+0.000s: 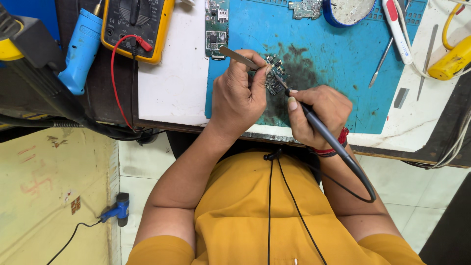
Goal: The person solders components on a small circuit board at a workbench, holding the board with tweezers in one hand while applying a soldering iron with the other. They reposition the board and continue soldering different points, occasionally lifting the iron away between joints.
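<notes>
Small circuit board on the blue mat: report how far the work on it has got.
Done: the board lies bare on the blue mat. In hand: left hand holds tweezers to it; right hand holds the soldering iron, tip at the board. Left: a second board lies untouched; joints too small to judge.

This is an electronics repair workbench. A stained blue soldering mat [338,54] covers the white bench top [171,83], with bare circuit boards [216,27] lying on it, a yellow multimeter [137,27] with red lead, a blue hot-air tool [81,49], metal pry tools [428,59] and a yellow-handled tool [454,61] nearby.
</notes>
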`<state>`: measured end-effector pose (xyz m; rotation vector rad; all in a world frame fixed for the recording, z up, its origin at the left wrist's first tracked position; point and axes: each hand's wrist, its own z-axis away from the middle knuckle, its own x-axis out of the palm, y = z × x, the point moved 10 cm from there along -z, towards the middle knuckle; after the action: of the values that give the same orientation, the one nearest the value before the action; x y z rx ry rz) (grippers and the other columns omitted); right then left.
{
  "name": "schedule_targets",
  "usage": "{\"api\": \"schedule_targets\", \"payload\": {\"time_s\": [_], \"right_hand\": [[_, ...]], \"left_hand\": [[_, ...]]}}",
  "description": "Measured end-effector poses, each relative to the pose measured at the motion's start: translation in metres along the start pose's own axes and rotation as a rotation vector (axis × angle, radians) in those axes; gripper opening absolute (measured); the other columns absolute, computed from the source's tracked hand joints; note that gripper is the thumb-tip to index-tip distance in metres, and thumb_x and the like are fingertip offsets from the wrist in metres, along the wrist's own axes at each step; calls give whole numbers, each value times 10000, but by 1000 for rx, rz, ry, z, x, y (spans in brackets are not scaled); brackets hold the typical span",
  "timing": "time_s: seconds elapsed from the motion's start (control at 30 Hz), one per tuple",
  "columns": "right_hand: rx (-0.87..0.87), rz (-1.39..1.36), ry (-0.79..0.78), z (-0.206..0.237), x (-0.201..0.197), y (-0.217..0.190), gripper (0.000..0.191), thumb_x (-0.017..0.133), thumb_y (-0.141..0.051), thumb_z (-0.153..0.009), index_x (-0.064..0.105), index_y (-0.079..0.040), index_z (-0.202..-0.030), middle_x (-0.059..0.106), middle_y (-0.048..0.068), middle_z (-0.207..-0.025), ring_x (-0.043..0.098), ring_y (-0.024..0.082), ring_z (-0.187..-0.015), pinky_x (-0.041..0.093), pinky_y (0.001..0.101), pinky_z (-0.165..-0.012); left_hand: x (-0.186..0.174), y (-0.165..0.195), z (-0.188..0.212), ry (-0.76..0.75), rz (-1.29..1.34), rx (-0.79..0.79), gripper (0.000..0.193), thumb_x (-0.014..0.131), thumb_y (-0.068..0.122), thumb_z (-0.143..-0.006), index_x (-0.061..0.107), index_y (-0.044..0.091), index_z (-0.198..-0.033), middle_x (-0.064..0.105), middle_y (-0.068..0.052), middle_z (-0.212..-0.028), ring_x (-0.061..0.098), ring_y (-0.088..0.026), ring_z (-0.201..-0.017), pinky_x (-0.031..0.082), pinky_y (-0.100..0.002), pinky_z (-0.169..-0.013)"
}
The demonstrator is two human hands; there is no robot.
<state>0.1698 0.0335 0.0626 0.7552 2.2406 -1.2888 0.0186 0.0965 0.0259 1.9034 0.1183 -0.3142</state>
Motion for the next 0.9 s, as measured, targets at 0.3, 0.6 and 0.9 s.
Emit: {"api": "schedule_targets", "payload": {"time_s": [0.3,0.6,0.9], "right_hand": [[2,21,36,0,-4,-1,69,713,-1,-917,678,14,-975,692,144,-820,658,275,-676,504,338,-600],[-16,1,5,-1,-1,-1,59,712,-16,-935,665,4,-964,712,146,-858,666,280,-699,515,335,-624],[-14,3,2,-2,0,-3,58,716,-2,-915,675,7,-955,695,138,-820,661,276,-681,506,331,-607]], "left_hand": [[2,-4,-1,-15,8,-23,198,651,10,-1048,482,60,-1139,665,-45,-854,700,-120,-660,539,-258,-558],[2,-3,0,-12,-3,-15,202,656,13,-1045,484,59,-1142,652,-43,-845,690,-123,-655,531,-265,-558],[2,-3,1,-10,-9,-16,195,652,19,-1052,483,64,-1139,664,-48,-880,694,-117,-664,546,-256,-570]]}}
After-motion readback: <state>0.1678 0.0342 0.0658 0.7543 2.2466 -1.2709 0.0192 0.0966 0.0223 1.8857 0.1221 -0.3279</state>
